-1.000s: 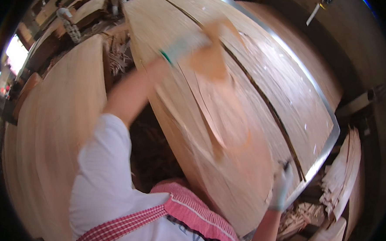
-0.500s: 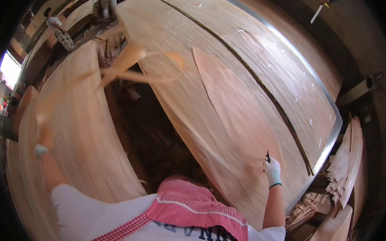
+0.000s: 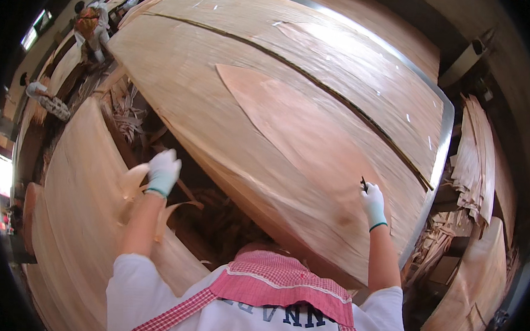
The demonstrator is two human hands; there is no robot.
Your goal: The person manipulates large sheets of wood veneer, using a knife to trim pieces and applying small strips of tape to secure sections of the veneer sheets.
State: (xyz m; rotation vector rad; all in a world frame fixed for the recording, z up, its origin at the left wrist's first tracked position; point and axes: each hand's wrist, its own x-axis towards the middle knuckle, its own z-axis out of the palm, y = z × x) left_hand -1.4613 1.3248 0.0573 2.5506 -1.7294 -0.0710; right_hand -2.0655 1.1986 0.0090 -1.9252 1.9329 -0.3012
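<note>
While your right hand (image 3: 373, 205) is pressing on the wide veneer sheet (image 3: 291, 125) lying across the bench (image 3: 443, 145), its grip is pinching a small dark tool (image 3: 363, 183). Your left hand (image 3: 163, 172) is hanging over the gap beside the lower veneer stack (image 3: 76, 215), its grip closed around a thin veneer scrap (image 3: 133, 179). The sheet is probably brittle: a slipping tool could split it along the grain.

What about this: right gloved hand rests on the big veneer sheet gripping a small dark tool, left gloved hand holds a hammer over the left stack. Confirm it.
Not quite. The head view shows the left hand holding a thin curled veneer scrap, not a hammer. The rest stands: the right hand rests on the big veneer sheet, gripping a small dark tool.
</note>
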